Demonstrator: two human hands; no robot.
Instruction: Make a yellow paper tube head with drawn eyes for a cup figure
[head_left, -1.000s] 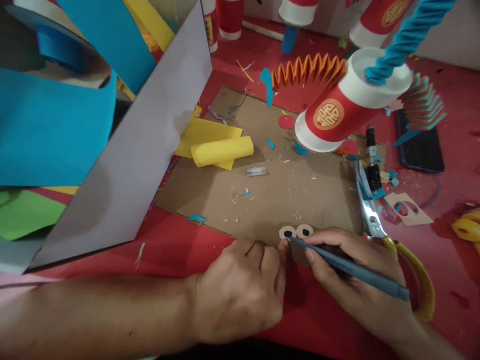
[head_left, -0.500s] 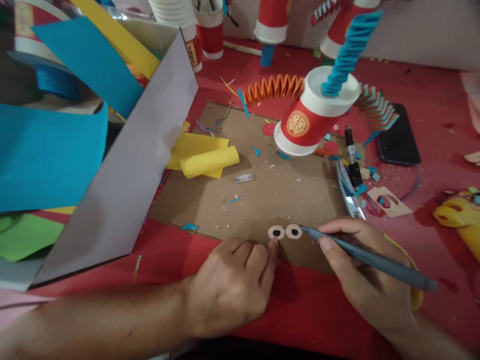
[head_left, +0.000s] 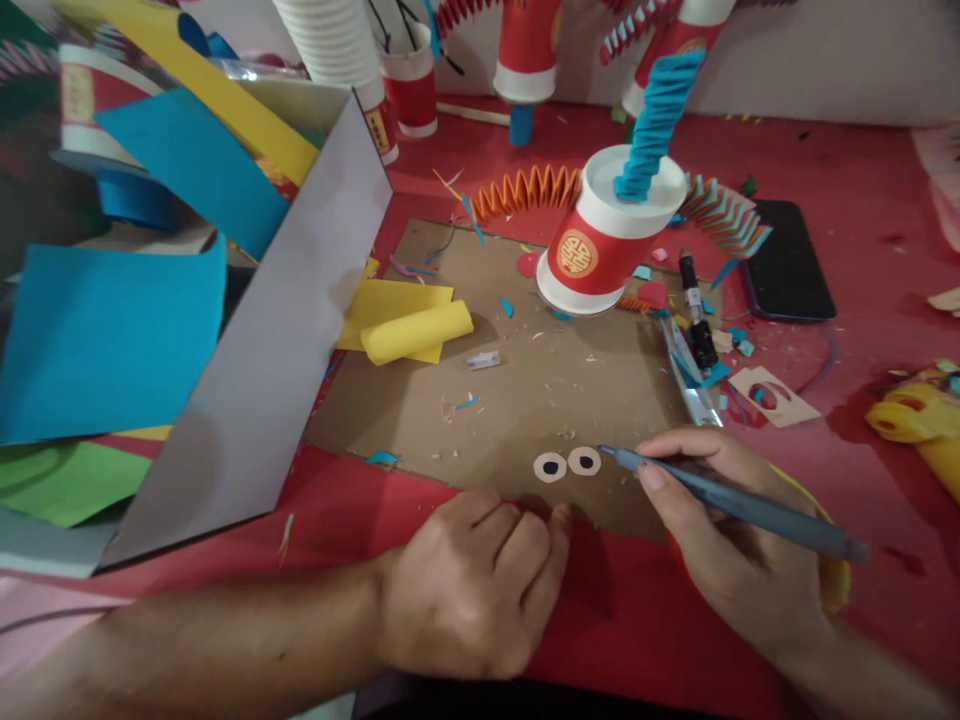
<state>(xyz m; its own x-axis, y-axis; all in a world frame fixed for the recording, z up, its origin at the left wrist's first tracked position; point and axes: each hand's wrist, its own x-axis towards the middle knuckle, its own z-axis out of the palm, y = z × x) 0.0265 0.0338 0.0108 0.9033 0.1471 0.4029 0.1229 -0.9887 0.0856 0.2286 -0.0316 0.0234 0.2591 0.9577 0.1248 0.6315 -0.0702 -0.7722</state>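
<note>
My right hand [head_left: 742, 560] grips a grey-blue marker [head_left: 750, 505], its tip pointing left and close to the right-hand paper eye. Two small pale paper eyes with black pupils, the left paper eye [head_left: 550, 468] and the right paper eye [head_left: 585, 461], lie side by side on a brown cardboard sheet [head_left: 517, 420]. My left hand [head_left: 480, 585] rests curled at the sheet's near edge, just below the eyes and apart from them. Its fingers are folded, with nothing visible in them. Behind my right hand shows part of a yellow curved thing, mostly hidden.
A red paper cup [head_left: 600, 235] with folded-paper limbs stands at the cardboard's far side. Rolled yellow paper [head_left: 416, 332] lies left. An open box [head_left: 255, 330] holds coloured sheets. To the right are a black pen [head_left: 699, 315], a phone [head_left: 789, 260] and a yellow object [head_left: 919, 420].
My left hand has drawn back from the left eye, its fingertip now off the paper. The marker stays in my right hand near the right eye. The view has shifted slightly.
</note>
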